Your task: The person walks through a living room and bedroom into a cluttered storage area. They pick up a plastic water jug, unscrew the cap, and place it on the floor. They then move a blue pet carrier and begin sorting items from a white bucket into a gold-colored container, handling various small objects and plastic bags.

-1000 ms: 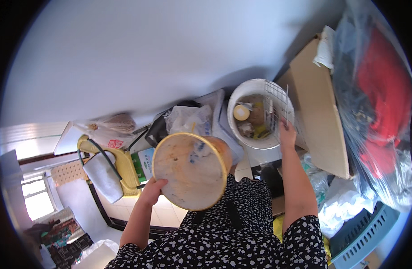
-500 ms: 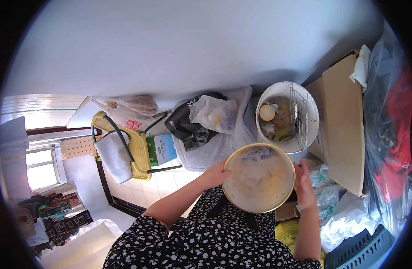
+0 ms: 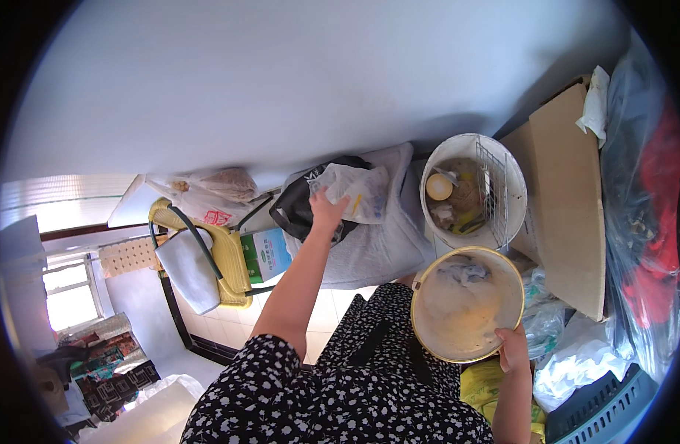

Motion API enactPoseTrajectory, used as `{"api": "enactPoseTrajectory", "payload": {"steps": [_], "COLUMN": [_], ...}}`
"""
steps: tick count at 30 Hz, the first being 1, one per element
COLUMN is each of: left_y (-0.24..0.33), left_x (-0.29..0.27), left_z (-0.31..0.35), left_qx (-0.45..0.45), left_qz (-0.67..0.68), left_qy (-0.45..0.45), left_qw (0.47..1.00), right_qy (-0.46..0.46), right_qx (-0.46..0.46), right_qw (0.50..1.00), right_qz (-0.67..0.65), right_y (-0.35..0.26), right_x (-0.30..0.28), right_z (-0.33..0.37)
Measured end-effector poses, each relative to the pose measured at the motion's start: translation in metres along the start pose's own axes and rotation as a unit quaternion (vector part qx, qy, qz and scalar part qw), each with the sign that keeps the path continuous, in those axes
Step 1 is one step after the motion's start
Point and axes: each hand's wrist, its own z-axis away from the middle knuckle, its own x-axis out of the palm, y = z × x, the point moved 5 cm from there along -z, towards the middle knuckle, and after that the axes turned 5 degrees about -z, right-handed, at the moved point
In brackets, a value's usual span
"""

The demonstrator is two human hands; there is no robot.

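My right hand point(image 3: 513, 349) grips the lower right rim of a white bucket point(image 3: 423, 342) with a yellow edge, tilted so its inside faces up. A pale, cloudy plastic bag or similar stuff point(image 3: 465, 292) lies in it. Reaching forward, my left hand point(image 3: 329, 212) has its fingers apart over a clear plastic bag point(image 3: 366, 194); whether it touches the bag is hard to tell. Under that bag is a black bag point(image 3: 295, 203), both resting on a grey padded cloth point(image 3: 366, 255).
Beyond the held bucket stands a larger white bucket point(image 3: 462, 242) with a wire rack point(image 3: 495, 189) and a jar inside. Cardboard point(image 3: 569, 200) leans at the right, beside wrapped goods. A yellow chair point(image 3: 229, 259) stands left, near a green-blue box point(image 3: 267, 255). A dark crate point(image 3: 613, 407) sits lower right.
My left hand has let go of the bucket's rim and moved up and left to the plastic bag. My right hand, still on the rim, has shifted the bucket right and slightly down.
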Motion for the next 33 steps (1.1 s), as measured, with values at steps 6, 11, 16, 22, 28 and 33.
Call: {"api": "enactPoseTrajectory", "payload": {"steps": [6,11,16,22,28,33], "left_y": [0.008,-0.024,0.051,0.162,0.253,0.281], "left_x": [0.017,0.041,-0.018,-0.117,-0.169,-0.102], "left_z": [-0.03,-0.033,0.022,0.083,0.132,0.129], "left_qx": [-0.075,0.05,0.162,0.247,0.235,0.204], "left_qz": [-0.198,0.028,0.093,0.204,0.269,0.206], "left_qy": [-0.033,-0.083,-0.004,-0.09,-0.118,-0.24], "left_qw": [0.977,0.995,0.982,0.943,0.926,0.927], "right_qy": [0.059,0.057,0.051,0.056,0.058,0.06], "right_qx": [-0.024,-0.004,-0.029,-0.033,-0.048,-0.038], "right_qw": [0.998,0.998,0.997,0.993,0.99,0.987], "right_qz": [0.004,-0.012,-0.052,-0.097,-0.121,-0.144], "right_y": [0.013,-0.002,0.003,0.003,0.005,0.009], "right_x": [-0.026,-0.027,-0.039,-0.048,-0.046,-0.049], "right_z": [-0.002,0.006,0.006,0.006,0.008,0.013]}}
